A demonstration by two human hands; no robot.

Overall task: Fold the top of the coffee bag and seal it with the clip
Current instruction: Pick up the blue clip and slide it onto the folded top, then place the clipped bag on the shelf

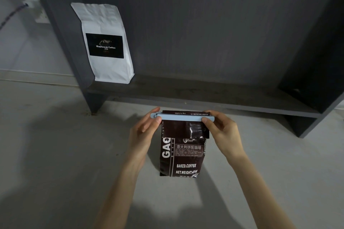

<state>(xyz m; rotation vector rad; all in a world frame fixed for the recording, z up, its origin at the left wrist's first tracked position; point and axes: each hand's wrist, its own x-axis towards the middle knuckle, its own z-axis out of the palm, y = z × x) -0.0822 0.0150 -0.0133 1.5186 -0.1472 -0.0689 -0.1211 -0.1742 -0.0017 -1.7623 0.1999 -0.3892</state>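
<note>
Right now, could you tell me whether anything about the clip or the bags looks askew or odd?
Little stands out. The blue clip sits level across the folded top of the brown coffee bag, one hand at each end. The folded flap is creased, with its right corner jutting past the bag's side. The white bag leans on the shelf.

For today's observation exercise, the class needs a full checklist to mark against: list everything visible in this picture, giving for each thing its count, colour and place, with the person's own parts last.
Coffee bag: one, dark brown with white print, upright on the pale surface, top folded over.
Clip: one, light blue, lying level across the folded top of the coffee bag.
White bag: one, white with a black label, upright at the left end of the shelf.
Shelf unit: one, dark grey, behind the coffee bag.
Pale surface: one, light grey, beneath everything.
Wall socket: one, white, upper left, cable attached.
Left hand: one, gripping the clip's left end.
Right hand: one, gripping the clip's right end.
</note>
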